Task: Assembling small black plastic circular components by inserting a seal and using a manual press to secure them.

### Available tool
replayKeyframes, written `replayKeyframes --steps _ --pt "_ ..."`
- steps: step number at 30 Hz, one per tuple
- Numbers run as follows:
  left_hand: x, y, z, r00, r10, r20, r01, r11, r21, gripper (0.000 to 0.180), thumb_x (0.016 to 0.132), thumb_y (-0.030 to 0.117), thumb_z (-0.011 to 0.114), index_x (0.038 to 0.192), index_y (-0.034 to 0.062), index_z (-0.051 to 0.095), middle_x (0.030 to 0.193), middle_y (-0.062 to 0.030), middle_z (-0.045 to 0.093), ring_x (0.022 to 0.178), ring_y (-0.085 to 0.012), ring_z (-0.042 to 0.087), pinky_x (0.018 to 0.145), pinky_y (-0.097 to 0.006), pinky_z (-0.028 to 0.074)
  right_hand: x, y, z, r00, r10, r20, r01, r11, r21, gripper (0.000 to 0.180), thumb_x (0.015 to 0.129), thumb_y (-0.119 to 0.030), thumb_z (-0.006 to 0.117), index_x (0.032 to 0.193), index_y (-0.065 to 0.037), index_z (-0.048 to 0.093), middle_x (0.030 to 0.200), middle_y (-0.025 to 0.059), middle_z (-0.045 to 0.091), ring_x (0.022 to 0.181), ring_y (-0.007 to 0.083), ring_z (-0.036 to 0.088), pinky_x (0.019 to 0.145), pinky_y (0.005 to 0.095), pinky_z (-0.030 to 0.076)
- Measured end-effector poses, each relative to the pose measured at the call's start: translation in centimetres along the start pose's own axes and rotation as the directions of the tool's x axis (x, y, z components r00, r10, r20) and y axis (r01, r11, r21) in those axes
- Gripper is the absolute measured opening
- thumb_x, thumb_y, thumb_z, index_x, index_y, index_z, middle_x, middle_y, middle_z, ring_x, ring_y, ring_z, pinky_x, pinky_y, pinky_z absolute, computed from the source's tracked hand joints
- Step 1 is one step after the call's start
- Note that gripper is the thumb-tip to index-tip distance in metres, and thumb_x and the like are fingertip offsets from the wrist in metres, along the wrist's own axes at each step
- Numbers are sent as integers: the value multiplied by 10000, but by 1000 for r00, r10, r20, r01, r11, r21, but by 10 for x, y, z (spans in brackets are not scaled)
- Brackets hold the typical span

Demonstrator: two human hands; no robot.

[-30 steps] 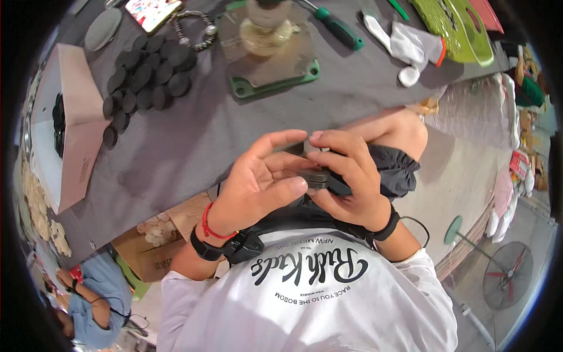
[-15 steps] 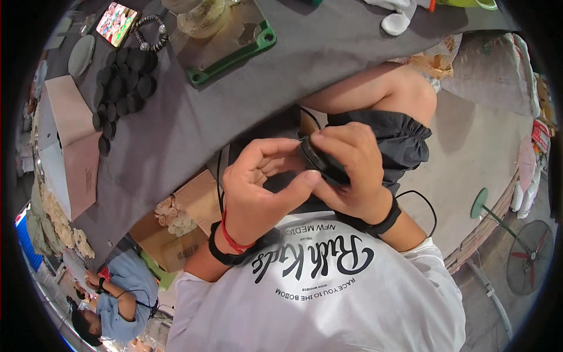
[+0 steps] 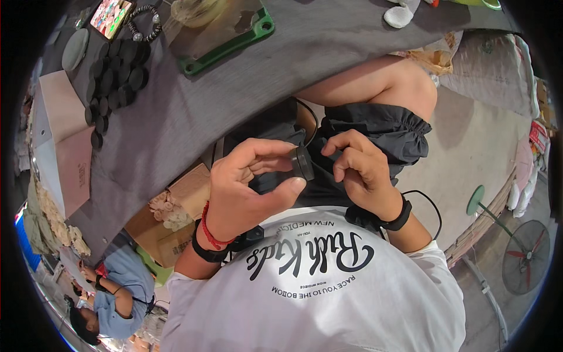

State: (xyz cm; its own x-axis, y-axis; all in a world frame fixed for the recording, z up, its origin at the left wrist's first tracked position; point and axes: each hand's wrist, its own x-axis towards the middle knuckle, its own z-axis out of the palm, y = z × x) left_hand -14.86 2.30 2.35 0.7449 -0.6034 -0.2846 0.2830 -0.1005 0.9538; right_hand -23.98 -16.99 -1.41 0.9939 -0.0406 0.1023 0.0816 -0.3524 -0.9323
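Observation:
My left hand [image 3: 249, 179] pinches a small, thick, round black disc [image 3: 302, 163] by its edges, between the thumb below and the fingertips above. The disc stands on edge over my lap, one flat side facing right. Just right of it, apart from it, my right hand [image 3: 365, 176] has its fingers bent but spread, with nothing visible in them. On the grey-covered table at the far left lie several similar black discs [image 3: 118, 73], clustered close together.
A green-edged tray [image 3: 229, 50] lies on the table beside a phone [image 3: 110, 17], a bead bracelet [image 3: 145, 23] and a grey oval piece [image 3: 75, 49]. A pink box [image 3: 70, 138] stands left. A cardboard box [image 3: 155, 234], a co-worker [image 3: 120, 293] and a fan [image 3: 526, 256] are farther off.
My right hand has let go of the black disc and drawn away to the right. My left hand keeps hold of it, now with its flat side showing.

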Motion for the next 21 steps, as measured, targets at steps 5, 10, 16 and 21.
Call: replayKeyframes --steps 5,10,16,21 --pt "-2 0 -6 1000 2 3 -2 1000 5 388 698 -13 734 1054 -29 579 977 -84 642 907 -131 636 832 -251 509 5 -6 8 1000 -19 5 19 1000 -19 261 549 191 431 673 -27 504 914 126 592 799 227 576 650 265 453" --pt "-3 -2 -12 1000 19 8 -19 1000 15 390 698 -12 732 1056 -30 578 971 -86 644 902 -135 639 828 -255 512 10 -9 10 1000 -28 2 28 999 -25 267 609 186 438 749 -13 548 923 133 595 800 216 594 659 262 462" --pt "-1 -3 -15 995 -34 95 43 994 -98 334 744 -27 668 1064 -42 574 982 -90 630 925 -147 627 850 -257 497 24 -25 17 998 -55 -35 59 989 136 301 676 22 628 971 -6 579 1014 157 566 835 236 566 729 345 463" --pt "3 -2 -18 974 -105 201 136 980 -148 333 798 -55 567 1124 -80 510 1117 -149 561 997 -158 580 902 -276 470 24 -16 22 967 -234 -99 212 958 -193 342 605 -78 755 895 -50 577 924 113 573 798 262 574 669 347 449"
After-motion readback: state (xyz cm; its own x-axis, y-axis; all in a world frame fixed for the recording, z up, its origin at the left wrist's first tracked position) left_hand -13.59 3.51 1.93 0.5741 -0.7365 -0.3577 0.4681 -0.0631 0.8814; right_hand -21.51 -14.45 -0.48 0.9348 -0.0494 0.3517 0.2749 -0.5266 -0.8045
